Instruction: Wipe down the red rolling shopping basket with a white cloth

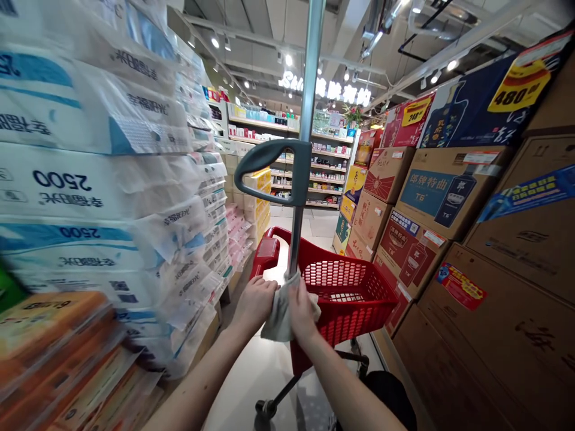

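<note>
A shiny metal pole (296, 239) rises in front of me and leaves the top of the view, with a dark grey loop handle (300, 173) on it. Low on the pole, a pale cloth (279, 318) is wrapped around it. My right hand (302, 308) is closed around cloth and pole. Just left of the pole, my left hand (256, 302) is closed with its fingers at the cloth's edge. Behind the hands stands a red plastic shopping cart (350, 323) with a perforated basket. Whether the pole joins the cart is hidden by the hands and cloth.
Wrapped paper packs (90, 197) are stacked high on the left, with orange packs (54, 335) nearer me. Cardboard boxes (444, 191) form a wall on the right. Store shelves (330, 161) stand beyond the pale floor (317, 224). A dark wheel (266, 409) is low in front.
</note>
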The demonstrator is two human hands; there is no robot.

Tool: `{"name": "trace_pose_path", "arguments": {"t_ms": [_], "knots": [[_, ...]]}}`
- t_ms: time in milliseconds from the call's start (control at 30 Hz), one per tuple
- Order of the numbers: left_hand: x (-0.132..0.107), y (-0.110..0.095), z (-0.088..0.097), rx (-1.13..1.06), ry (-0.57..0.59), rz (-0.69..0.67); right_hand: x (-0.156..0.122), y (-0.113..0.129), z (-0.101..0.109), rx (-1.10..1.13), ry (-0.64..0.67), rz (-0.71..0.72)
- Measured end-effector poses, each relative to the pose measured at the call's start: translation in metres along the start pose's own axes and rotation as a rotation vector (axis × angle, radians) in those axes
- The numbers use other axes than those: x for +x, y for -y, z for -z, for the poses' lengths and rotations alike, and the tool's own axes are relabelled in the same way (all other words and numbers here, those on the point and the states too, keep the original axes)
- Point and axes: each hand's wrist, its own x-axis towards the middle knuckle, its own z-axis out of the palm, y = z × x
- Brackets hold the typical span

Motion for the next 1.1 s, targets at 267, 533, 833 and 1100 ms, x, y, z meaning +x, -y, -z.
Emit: {"name": "trace_pose_path", "arguments": {"t_ms": [267,533,833,1100], "knots": [[-0.004,-0.015,0.02,-0.238,0.1,0.045,-0.013,-0.023,0.016,-0.565,-0.013,0.278],[0.019,0.016,0.004,-0.378,0.114,0.068,0.001,-0.028,0.043,-0.472,0.146,0.322],[0.015,0.003,-0.008,-0.464,0.051,0.104,0.008,-0.02,0.036,-0.296,0.04,0.279],[0.01,0.014,-0.02,-0.793,-0.013,0.172,0.066,0.052,0.051,0.267,0.147,0.206]]}}
